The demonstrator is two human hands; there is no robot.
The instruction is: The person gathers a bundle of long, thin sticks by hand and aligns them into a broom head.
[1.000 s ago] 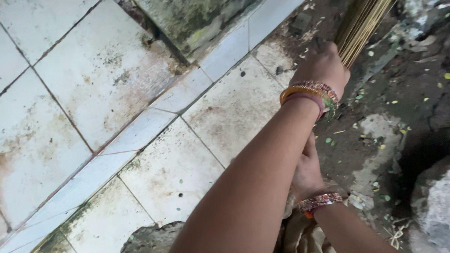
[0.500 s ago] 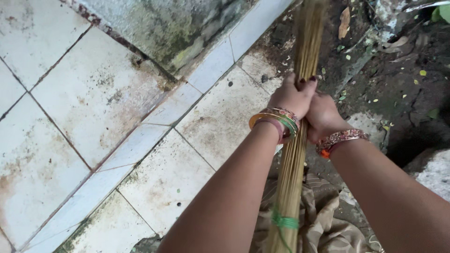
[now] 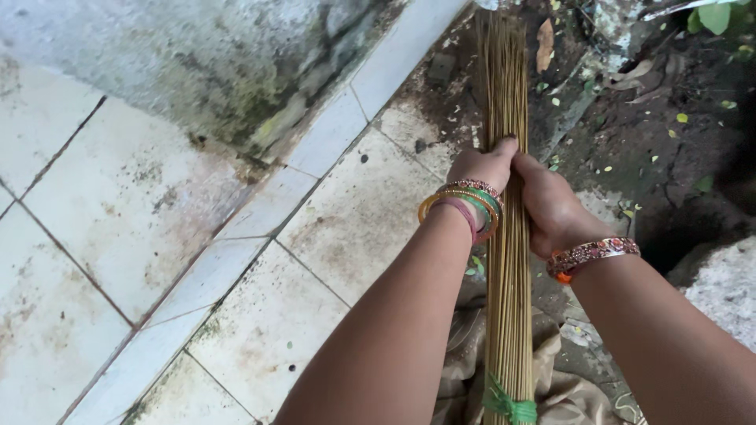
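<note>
Two hands clasp a stick broom upright over the edge of a stained tiled floor. The left hand is curled tight around the bundle of thin sticks from one side, stacked bangles at its wrist; the right hand wraps the same bundle from the other side, just beside the left, a patterned bracelet on its wrist. The broom's far end points toward dark soil scattered with small leaves, while a green tie binds the sticks near the lower edge, above a patterned cloth.

The risks appear modest. The tiles look grimy and mossy near the wall, so footing could slip. Loose sticks could slide out of the bundle if the tie gives. Sweeping hard at the soil's edge could fling dirt back onto the tiles.
</note>
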